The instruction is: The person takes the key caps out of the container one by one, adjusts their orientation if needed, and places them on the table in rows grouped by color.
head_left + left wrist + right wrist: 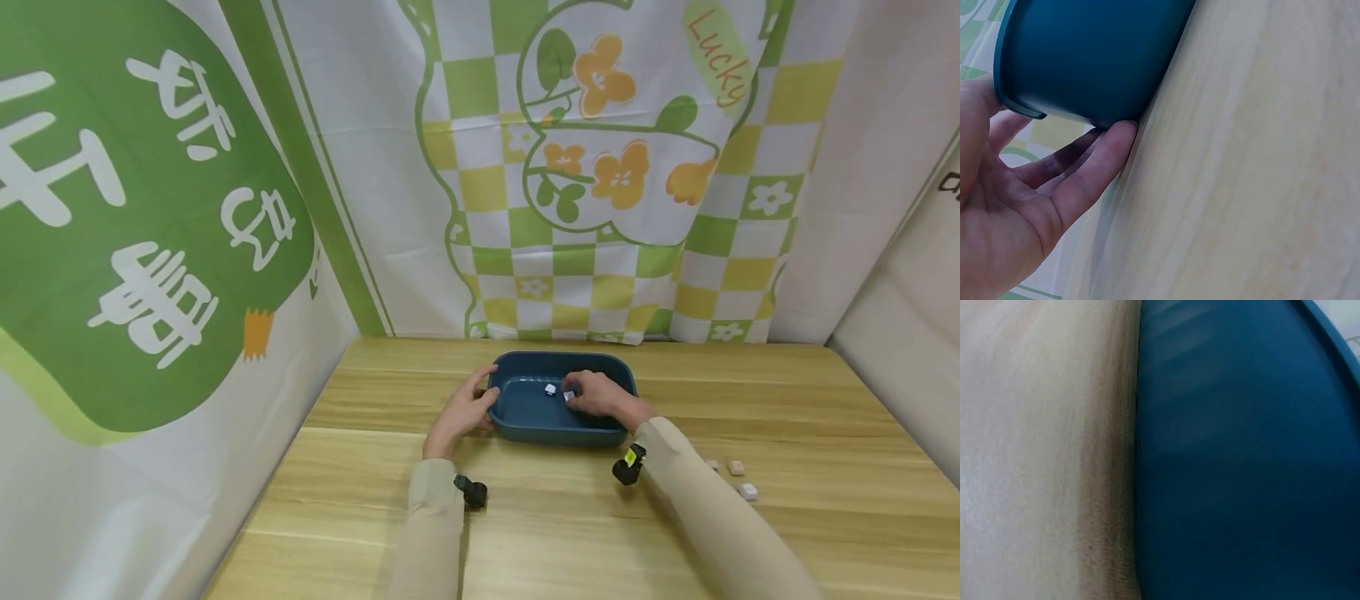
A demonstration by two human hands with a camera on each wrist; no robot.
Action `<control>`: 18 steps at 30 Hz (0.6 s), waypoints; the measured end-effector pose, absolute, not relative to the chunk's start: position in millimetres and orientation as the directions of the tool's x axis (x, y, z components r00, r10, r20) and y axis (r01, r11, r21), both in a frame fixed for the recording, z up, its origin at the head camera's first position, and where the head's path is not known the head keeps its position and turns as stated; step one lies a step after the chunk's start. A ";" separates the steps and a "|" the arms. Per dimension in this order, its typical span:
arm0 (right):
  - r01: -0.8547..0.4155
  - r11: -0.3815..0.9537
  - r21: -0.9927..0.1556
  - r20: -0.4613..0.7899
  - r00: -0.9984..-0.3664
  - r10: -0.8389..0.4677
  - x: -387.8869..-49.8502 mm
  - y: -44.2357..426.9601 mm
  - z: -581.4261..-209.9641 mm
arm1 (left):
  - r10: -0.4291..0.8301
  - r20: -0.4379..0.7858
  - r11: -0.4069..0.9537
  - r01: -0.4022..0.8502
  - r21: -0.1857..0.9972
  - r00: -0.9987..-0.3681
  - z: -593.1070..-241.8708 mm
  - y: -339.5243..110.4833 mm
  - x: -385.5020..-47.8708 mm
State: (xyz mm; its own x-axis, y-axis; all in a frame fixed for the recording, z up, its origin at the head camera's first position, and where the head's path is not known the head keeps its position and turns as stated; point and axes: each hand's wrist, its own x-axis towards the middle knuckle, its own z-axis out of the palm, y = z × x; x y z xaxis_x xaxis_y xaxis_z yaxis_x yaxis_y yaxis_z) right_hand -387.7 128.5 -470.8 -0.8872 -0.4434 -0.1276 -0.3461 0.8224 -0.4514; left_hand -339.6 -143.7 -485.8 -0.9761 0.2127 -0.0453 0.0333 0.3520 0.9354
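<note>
A dark blue rectangular tub [525,435] stands on the table. My left hand [462,413] holds its left end, thumb and forefinger at the rim; in the left wrist view the other fingertips touch the outer wall low down, beside the tabletop. Inside the tub, my right hand [597,394] reaches over the right end and pinches a small white keycap-like block [568,397] close to the floor. A second small white block [551,389] lies just left of it. Only the tub's outer wall [1241,437] fills the right wrist view, so the right fingers are hidden there.
Right of the tub, near the right forearm, lie a beige block [736,468], a white block [747,492] and another [712,466] partly hidden by the sleeve. Printed curtains [375,208] hang behind and beside the wooden table [555,533].
</note>
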 end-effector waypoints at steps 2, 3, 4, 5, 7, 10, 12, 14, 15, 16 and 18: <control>-0.343 0.825 -0.450 -0.123 -0.891 -0.437 -387.4 129.0 -471.7 | 0.216 -0.042 0.353 0.038 0.935 -0.975 -485.7 -143.5 -339.6; -0.340 0.825 -0.452 -0.122 -0.892 -0.435 -387.2 129.2 -472.0 | 0.218 -0.041 0.351 0.039 0.936 -0.975 -485.8 -143.4 -339.6; -0.338 0.826 -0.451 -0.121 -0.894 -0.432 -387.2 129.0 -472.1 | 0.219 -0.041 0.350 0.039 0.936 -0.975 -485.8 -143.6 -339.4; -0.336 0.828 -0.449 -0.119 -0.895 -0.429 -387.1 128.8 -472.3 | 0.218 -0.041 0.349 0.039 0.936 -0.975 -485.6 -143.7 -339.2; -0.335 0.828 -0.449 -0.114 -0.898 -0.425 -387.1 128.5 -472.5 | 0.221 -0.038 0.344 0.042 0.938 -0.974 -485.3 -143.9 -338.8; -0.330 0.830 -0.450 -0.110 -0.902 -0.417 -386.8 128.2 -472.9 | 0.222 -0.038 0.344 0.041 0.938 -0.974 -485.1 -143.9 -338.7; -0.327 0.829 -0.454 -0.103 -0.905 -0.414 -386.4 128.0 -472.9 | 0.221 -0.037 0.344 0.042 0.938 -0.975 -485.3 -144.1 -338.8; -0.324 0.828 -0.458 -0.097 -0.907 -0.409 -385.8 128.0 -472.7 | 0.219 -0.038 0.346 0.041 0.937 -0.975 -485.6 -144.1 -339.1; -0.325 0.828 -0.457 -0.092 -0.909 -0.407 -385.4 128.0 -472.5 | 0.218 -0.038 0.346 0.041 0.937 -0.975 -485.9 -144.1 -339.3; -0.325 0.827 -0.459 -0.087 -0.910 -0.406 -384.9 128.1 -472.0 | 0.215 -0.038 0.346 0.040 0.937 -0.976 -485.9 -144.0 -339.3; -0.326 0.826 -0.459 -0.076 -0.912 -0.403 -383.9 128.5 -471.4 | 0.216 -0.036 0.348 0.042 0.937 -0.976 -486.1 -143.9 -339.4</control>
State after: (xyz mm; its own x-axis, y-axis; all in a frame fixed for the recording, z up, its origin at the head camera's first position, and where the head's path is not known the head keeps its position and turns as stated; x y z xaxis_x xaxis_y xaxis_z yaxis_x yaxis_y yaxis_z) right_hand -383.9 128.5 -471.4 -0.9122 -0.4026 -0.0760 -0.3265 0.8263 -0.4591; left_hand -339.4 -143.9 -486.1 -0.9757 0.2161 -0.0365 0.0420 0.3477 0.9367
